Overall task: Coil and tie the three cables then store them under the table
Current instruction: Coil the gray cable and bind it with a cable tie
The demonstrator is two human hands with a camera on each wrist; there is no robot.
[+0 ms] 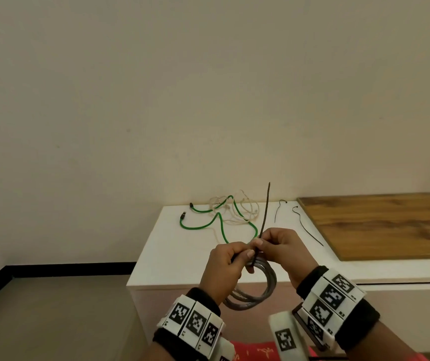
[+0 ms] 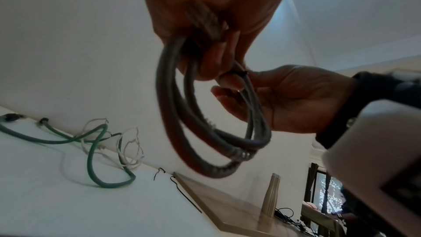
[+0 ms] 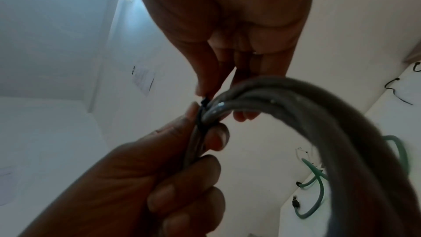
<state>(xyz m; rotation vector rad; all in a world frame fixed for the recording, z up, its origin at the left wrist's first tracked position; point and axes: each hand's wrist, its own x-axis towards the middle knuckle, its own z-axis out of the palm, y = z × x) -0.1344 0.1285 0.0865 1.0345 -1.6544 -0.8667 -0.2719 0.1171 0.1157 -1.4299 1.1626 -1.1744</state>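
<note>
Grey coiled cable (image 1: pixel 257 290), several loops, held in the air in front of the near edge of the white surface (image 1: pixel 182 259). Left hand (image 1: pixel 224 267) grips the top of the coil, fingers curled round the bundled strands; left wrist view shows the loops hanging below the palm. Right hand (image 1: pixel 281 248) pinches a thin black zip tie (image 1: pixel 264 212) where it meets the coil, thumb and fingertips together on it. Tie wraps the strands at the grip point, its free tail standing up and tilted slightly right. Right wrist view shows the tie head against the bundle between both hands' fingertips.

On the surface, far side: green braided cable (image 1: pixel 219 220) lying loose and uncoiled, tangled with a thin white cable (image 1: pixel 237 209). Right of these, two more black zip ties (image 1: pixel 279 209) lie flat, apart from each other, just beside the left edge of a wooden board (image 1: pixel 380 225). Board rests on the right part of the surface. Both wrists carry bands with black-and-white square markers (image 1: pixel 195 321).
</note>
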